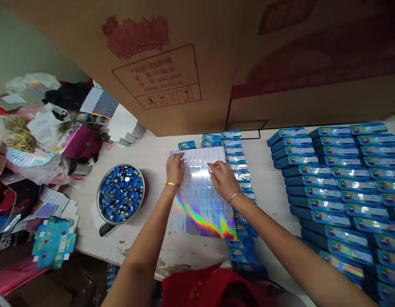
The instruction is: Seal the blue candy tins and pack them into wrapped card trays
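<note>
Because the bowl (144,194) of blue and silver caps stands near your left forearm (152,226), a wide swing of that elbow could tip it and scatter them. Your left hand (175,169) rests, fingers bent, on the upper left edge of the shiny sheet (202,194), which lies in front of you on the worktop (261,183); too light a press could let it skew. Your right hand (223,178) has thumb and forefinger close together over the pale top strip, where a sharp tug could crease or tear the sheet. Your right forearm (270,226) crosses the row of blue packs (234,150), so a low elbow could knock them askew. As for what's hard to make out, the clutter (50,128) at left runs together, your fingertips' undersides are hidden, so you cannot tell whether either hand grips, glare bleaches the sheet's upper middle, and the stacked packs (327,192) run off the frame at right.
</note>
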`<state>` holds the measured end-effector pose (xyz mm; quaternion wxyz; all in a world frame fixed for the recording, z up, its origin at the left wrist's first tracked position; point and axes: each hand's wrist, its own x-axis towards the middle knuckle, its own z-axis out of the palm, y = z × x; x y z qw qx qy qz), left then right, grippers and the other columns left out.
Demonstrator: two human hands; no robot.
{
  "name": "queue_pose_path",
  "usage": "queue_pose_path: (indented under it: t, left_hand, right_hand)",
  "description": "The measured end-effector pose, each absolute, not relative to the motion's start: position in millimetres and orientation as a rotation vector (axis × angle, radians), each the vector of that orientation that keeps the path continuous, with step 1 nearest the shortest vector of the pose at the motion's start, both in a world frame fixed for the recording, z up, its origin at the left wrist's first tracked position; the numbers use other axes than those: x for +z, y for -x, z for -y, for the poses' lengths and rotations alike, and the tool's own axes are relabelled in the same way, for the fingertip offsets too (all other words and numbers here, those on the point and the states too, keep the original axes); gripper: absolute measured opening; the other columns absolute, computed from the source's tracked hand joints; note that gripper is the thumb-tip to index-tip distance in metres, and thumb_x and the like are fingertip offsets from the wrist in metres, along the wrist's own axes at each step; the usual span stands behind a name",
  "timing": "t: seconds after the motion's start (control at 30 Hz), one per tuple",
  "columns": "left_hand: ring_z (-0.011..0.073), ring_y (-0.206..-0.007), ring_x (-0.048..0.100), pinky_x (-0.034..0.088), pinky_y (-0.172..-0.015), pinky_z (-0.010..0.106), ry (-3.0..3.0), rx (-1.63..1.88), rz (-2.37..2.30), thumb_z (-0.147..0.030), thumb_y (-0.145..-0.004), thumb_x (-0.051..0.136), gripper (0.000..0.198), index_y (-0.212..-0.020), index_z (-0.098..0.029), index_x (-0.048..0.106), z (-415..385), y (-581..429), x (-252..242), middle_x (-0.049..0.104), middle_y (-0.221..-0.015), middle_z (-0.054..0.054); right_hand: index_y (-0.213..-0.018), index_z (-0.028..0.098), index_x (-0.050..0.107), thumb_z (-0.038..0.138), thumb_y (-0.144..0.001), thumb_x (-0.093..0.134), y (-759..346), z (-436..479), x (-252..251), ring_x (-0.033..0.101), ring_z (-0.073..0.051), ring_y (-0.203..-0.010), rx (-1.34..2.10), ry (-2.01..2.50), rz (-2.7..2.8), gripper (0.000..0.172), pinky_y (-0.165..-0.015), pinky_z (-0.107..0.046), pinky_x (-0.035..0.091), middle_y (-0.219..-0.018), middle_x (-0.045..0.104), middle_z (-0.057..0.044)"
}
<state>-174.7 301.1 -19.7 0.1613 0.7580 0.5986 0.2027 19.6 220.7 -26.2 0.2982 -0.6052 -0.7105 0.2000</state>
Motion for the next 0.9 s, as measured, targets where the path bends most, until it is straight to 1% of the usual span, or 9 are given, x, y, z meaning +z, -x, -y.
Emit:
queue_pose_path:
  t: [0.1, 0.23, 0.4, 0.53, 0.57, 0.63, 0.73, 0.8, 0.9]
  left_hand:
    - [0.0245, -0.098, 0.052, 0.041, -0.086, 0.038, -2.314, 0.356, -1.672, -0.018, -0.088, 0.045, 0.029, -0.111, -0.023, 0.062, -345, 189, -36, 0.06, -0.106, 0.009]
    - [0.0251, -0.097, 0.051, 0.04, -0.083, 0.038, -2.461, 0.202, -1.546, -0.02, -0.088, 0.046, 0.024, -0.103, -0.025, 0.065, -364, 190, -47, 0.059, -0.103, 0.009]
    - [0.025, -0.098, 0.049, 0.035, -0.082, 0.038, -2.528, 0.21, -1.483, -0.026, -0.092, 0.044, 0.022, -0.098, -0.024, 0.064, -358, 191, -50, 0.06, -0.107, 0.009]
    - [0.027, -0.103, 0.048, 0.032, -0.086, 0.04, -2.438, 0.27, -1.684, -0.031, -0.089, 0.05, 0.026, -0.112, -0.023, 0.059, -355, 193, -52, 0.058, -0.112, 0.01]
    - [0.0277, -0.104, 0.048, 0.031, -0.087, 0.041, -2.42, 0.268, -1.715, -0.033, -0.087, 0.053, 0.028, -0.113, -0.023, 0.058, -356, 195, -51, 0.058, -0.112, 0.01]
    - [0.0276, -0.102, 0.048, 0.031, -0.087, 0.041, -2.408, 0.241, -1.702, -0.037, -0.086, 0.055, 0.027, -0.108, -0.023, 0.059, -359, 200, -50, 0.058, -0.109, 0.01]
    - [0.0258, -0.1, 0.049, 0.032, -0.086, 0.039, -2.41, 0.21, -1.615, -0.035, -0.089, 0.051, 0.019, -0.1, -0.023, 0.059, -362, 208, -48, 0.058, -0.105, 0.009]
    - [0.0247, -0.1, 0.049, 0.032, -0.085, 0.037, -2.404, 0.21, -1.573, -0.033, -0.091, 0.047, 0.016, -0.096, -0.023, 0.058, -362, 211, -46, 0.058, -0.105, 0.008]
    - [0.0226, -0.097, 0.051, 0.032, -0.084, 0.036, -2.391, 0.217, -1.521, -0.03, -0.093, 0.043, 0.016, -0.094, -0.023, 0.057, -359, 215, -44, 0.059, -0.103, 0.007]
  right_hand:
    - [-0.124, 0.013, 0.055, 0.022, -0.092, 0.042, 11, -252, -39, 0.049, -0.026, -0.093, 0.562, 1.672, 2.096, 0.036, -0.077, -0.037, 0.042, -0.103, 0.056, -0.014]
    - [-0.122, 0.014, 0.056, 0.021, -0.092, 0.043, 22, -263, -55, 0.047, -0.026, -0.09, 0.561, 1.76, 2.157, 0.034, -0.074, -0.037, 0.039, -0.1, 0.056, -0.014]
    - [-0.122, 0.013, 0.056, 0.024, -0.093, 0.043, 20, -259, -59, 0.046, -0.026, -0.089, 0.535, 1.78, 2.138, 0.034, -0.075, -0.037, 0.037, -0.1, 0.055, -0.013]
    - [-0.121, 0.014, 0.057, 0.025, -0.093, 0.043, 19, -258, -59, 0.045, -0.026, -0.089, 0.539, 1.745, 2.113, 0.033, -0.075, -0.037, 0.038, -0.099, 0.054, -0.013]
    - [-0.122, 0.014, 0.056, 0.025, -0.093, 0.042, 19, -259, -59, 0.046, -0.026, -0.089, 0.546, 1.738, 2.106, 0.034, -0.076, -0.037, 0.038, -0.099, 0.054, -0.013]
    - [-0.124, 0.014, 0.054, 0.025, -0.092, 0.042, 20, -262, -57, 0.046, -0.026, -0.09, 0.556, 1.738, 2.092, 0.036, -0.077, -0.037, 0.039, -0.104, 0.055, -0.014]
    - [-0.13, 0.015, 0.051, 0.026, -0.092, 0.044, 25, -271, -55, 0.045, -0.029, -0.103, 0.514, 1.767, 2.081, 0.04, -0.083, -0.04, 0.038, -0.125, 0.052, -0.016]
    - [-0.133, 0.017, 0.048, 0.026, -0.092, 0.045, 30, -282, -55, 0.039, -0.032, -0.117, 0.46, 1.761, 2.079, 0.043, -0.091, -0.045, 0.034, -0.138, 0.046, -0.015]
    - [-0.134, 0.018, 0.048, 0.026, -0.093, 0.044, 37, -298, -58, 0.029, -0.032, -0.131, 0.417, 1.709, 2.092, 0.043, -0.102, -0.051, 0.026, -0.144, 0.042, -0.013]
